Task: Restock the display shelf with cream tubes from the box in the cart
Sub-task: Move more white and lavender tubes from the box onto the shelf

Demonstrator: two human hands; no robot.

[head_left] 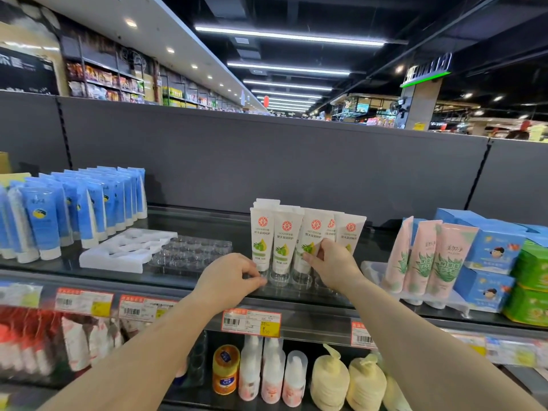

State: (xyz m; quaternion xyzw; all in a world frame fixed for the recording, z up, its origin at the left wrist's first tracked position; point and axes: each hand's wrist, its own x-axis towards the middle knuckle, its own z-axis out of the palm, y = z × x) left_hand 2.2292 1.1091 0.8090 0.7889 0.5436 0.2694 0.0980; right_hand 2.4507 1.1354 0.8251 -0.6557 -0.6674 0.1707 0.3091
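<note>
Your right hand [332, 264] is pinching the lower part of a white cream tube [311, 241] between thumb and curled fingers, and the tube is standing cap-down in the clear plastic tray [296, 287] at the front of the display shelf [314, 323]. Your left hand [229, 277] is resting palm-down just left of that tray with its fingers loosely curled, their tips touching the tray's front left corner beside the first white tube [262, 241]; it is gripping no tube. The tube you are holding is sitting third in a front row of white tubes with red round logos and green fruit pictures, and more of the same tubes are standing close behind them. To the left on the same shelf, an empty clear tray [192, 252] and a white moulded insert [124, 250] are lying flat, and beyond them blue tubes [74, 215] are standing in rows. To the right, pink tubes [430, 259] are leaning beside stacked blue boxes [489, 256] and green boxes [530, 268]. A price tag [251, 323] is hanging on the shelf edge below your hands, above bottles [261, 372] on the lower shelf.
</note>
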